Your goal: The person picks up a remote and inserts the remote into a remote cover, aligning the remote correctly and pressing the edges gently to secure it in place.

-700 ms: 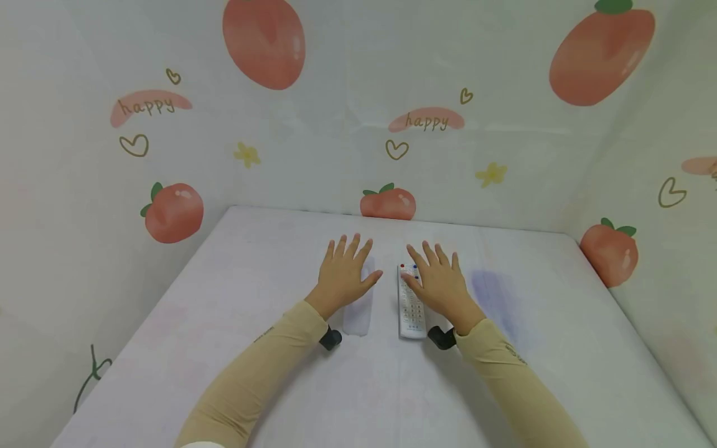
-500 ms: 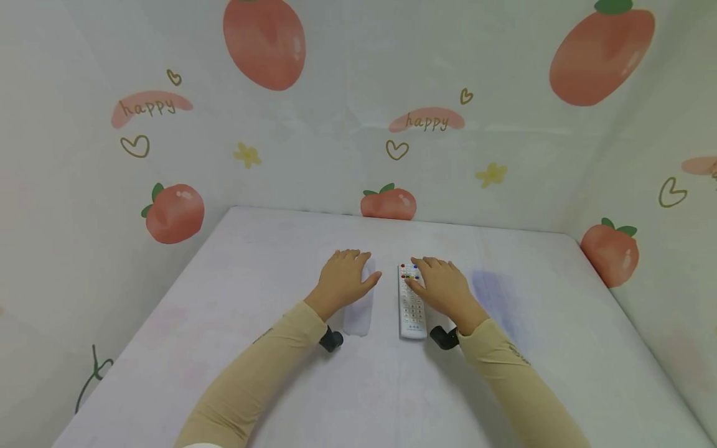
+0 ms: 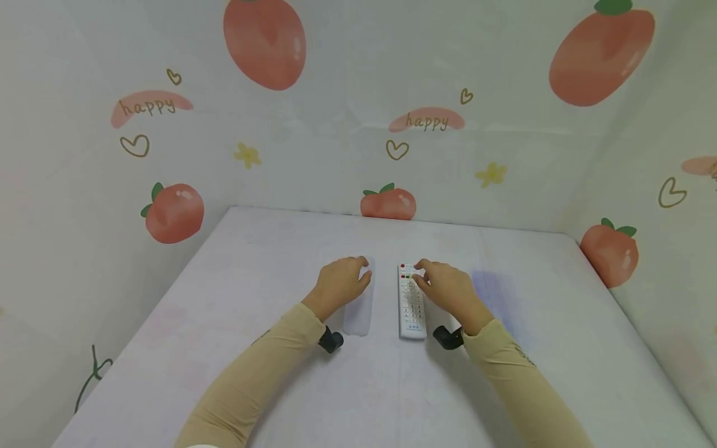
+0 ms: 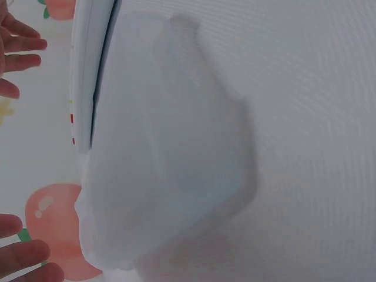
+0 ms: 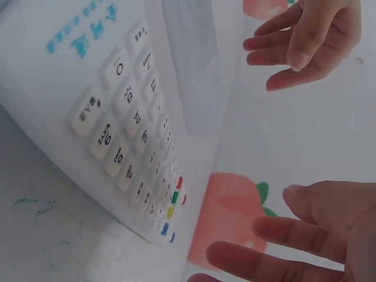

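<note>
A white remote control (image 3: 411,314) lies face up on the table, its numbered and coloured buttons large in the right wrist view (image 5: 70,64). Left of it, apart, lies a flat translucent sleeve (image 3: 358,317), which fills much of the left wrist view (image 4: 158,141). My left hand (image 3: 337,285) hovers over the sleeve's left side with loosely bent fingers and nothing in them. Over the remote's upper right edge is my right hand (image 3: 450,289), fingers bent and thumb apart, holding nothing. Whether its fingertips touch the remote cannot be made out.
A pale cloth covers the table (image 3: 280,249), with a purple smudge (image 3: 495,298) right of the right hand. Fruit-printed walls (image 3: 336,124) stand at the back and both sides. Black camera mounts (image 3: 448,338) hang under the wrists.
Both hands have gone from spread, straight fingers to lowered, bent ones. The right hand has shifted slightly right. Remote and sleeve have stayed put.
</note>
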The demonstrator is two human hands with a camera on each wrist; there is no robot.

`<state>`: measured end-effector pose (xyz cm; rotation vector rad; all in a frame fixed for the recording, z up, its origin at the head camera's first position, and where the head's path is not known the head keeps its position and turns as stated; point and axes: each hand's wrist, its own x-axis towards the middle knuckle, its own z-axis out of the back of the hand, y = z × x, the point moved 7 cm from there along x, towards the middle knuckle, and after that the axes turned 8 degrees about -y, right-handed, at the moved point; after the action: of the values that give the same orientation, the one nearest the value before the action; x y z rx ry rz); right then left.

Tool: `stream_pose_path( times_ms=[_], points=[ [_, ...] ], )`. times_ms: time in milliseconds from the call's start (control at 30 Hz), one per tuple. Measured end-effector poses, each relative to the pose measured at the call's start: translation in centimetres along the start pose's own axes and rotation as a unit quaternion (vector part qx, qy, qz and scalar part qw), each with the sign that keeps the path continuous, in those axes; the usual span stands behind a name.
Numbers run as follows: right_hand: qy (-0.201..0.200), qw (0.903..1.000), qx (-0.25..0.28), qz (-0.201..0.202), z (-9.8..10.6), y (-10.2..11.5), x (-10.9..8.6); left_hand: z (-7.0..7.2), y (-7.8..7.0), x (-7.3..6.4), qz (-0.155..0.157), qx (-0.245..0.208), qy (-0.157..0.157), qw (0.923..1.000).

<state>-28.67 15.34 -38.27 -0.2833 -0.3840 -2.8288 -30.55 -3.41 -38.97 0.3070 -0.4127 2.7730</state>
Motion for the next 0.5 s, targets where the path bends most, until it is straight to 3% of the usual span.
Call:
stream_pose_path(
  times_ms=[133,267,367,500],
  points=[
    [0.01,0.9996,0.017,-0.02,-0.1,-0.2,0.1,0.4,-0.1,0.0,0.007,-0.027,-0.001,0.9996],
    [0.017,0.9967,0.06,-0.052,-0.2,-0.8,0.0,0.5,-0.6,0.0,0.02,-0.106,0.007,0.9942],
    [0.024,0.9908,0.108,-0.078,-0.6,-1.4,-0.2,0.2,-1.0,0.1,0.036,-0.196,0.019,0.9798],
    [0.041,0.9771,0.177,-0.111,-1.7,-2.4,-0.7,-1.0,-1.6,0.2,0.081,-0.303,0.054,0.948]
  ],
)
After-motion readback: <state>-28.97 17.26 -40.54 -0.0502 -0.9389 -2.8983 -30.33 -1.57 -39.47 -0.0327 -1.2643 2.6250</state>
